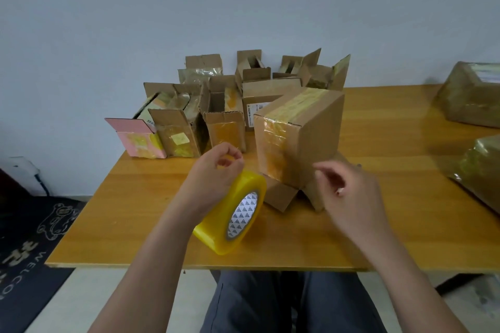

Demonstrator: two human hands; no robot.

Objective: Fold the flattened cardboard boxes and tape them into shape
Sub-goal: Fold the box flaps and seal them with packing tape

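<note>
Cardboard box [300, 138], taped, is standing on the counter [135, 211] while the left hand [216, 170] is gripping the yellow tape roll [232, 213] and the right hand [349, 192] is hovering beside it, fingers loosely curled, holding nothing.

A roll of tape [232, 212] stands on edge on the table [135, 211] at lower centre of the frame, just left of a taped box [297, 138] at centre. Behind both, a cluster of open boxes [194, 119] fills the upper middle, and two wrapped parcels [470, 94] sit at the right edge.
</note>
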